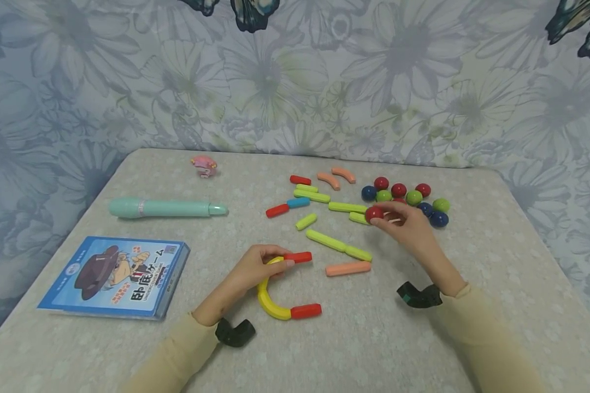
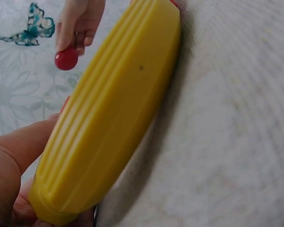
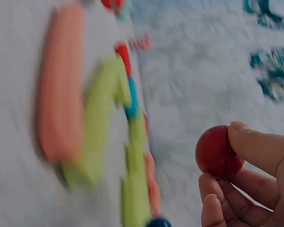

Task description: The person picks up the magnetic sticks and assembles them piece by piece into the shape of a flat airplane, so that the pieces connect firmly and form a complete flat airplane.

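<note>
My left hand (image 1: 255,267) grips the upper end of a yellow curved stick (image 1: 270,307), its thumb lying across the joint. A red short stick (image 1: 299,257) extends from that upper end and another red stick (image 1: 306,311) from the lower end, forming a C open to the right. The left wrist view shows the ribbed yellow stick (image 2: 109,104) close up. My right hand (image 1: 409,225) pinches a red ball (image 1: 373,213) between thumb and fingertips. In the right wrist view the ball (image 3: 217,153) shows a seam round it and is held up off the table.
Lime green sticks (image 1: 326,240), an orange stick (image 1: 348,268), a blue stick (image 1: 298,202) and curved orange pieces (image 1: 343,174) lie mid-table. Several coloured balls (image 1: 399,190) cluster behind the right hand. Leftward are a boxed game (image 1: 113,275), a mint-green tube (image 1: 172,208) and a pink figurine (image 1: 204,165).
</note>
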A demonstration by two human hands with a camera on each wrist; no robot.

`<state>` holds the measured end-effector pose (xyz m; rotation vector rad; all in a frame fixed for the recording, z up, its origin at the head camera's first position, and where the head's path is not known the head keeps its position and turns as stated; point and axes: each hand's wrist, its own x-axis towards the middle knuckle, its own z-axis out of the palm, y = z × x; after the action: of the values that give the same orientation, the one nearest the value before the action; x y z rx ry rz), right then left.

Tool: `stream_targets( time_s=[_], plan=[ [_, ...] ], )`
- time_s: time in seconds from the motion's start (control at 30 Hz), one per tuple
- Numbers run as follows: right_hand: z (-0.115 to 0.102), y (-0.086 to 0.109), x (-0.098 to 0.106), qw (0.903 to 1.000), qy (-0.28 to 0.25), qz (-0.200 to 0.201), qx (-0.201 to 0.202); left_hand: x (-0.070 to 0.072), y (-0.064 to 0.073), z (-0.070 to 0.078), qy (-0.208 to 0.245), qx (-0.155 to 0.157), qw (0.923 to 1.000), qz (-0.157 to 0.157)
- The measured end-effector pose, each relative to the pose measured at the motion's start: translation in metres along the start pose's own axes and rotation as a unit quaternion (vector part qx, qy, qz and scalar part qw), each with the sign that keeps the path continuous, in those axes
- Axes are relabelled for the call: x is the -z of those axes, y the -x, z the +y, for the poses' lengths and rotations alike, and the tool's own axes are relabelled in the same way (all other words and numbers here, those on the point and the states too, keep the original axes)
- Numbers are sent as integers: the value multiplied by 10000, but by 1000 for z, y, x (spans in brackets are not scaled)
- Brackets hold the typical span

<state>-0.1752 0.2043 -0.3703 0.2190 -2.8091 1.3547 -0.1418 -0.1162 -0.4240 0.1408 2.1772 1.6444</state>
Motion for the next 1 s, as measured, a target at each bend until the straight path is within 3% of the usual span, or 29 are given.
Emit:
stream_targets(
  time_s=[0.1,0.23,0.33,0.57,1.0],
  plan=[
    [-12,6,-26,9977,-334,-533,242,1,0,0,24,-25,10000,-22],
    [-22,13,-56,9855,-967,-1392,62,1,0,1,72,20,10000,8],
    [-24,16,-68,9766,-1280,-1722,-169,1,0,2,44,18,10000,10],
    [-22,19,-74,9716,-1525,-1771,-374,2,1,2,147,40,9999,-41],
    [-21,20,-80,9703,-1666,-1744,-200,1,1,3,219,-101,9996,-134]
  ],
)
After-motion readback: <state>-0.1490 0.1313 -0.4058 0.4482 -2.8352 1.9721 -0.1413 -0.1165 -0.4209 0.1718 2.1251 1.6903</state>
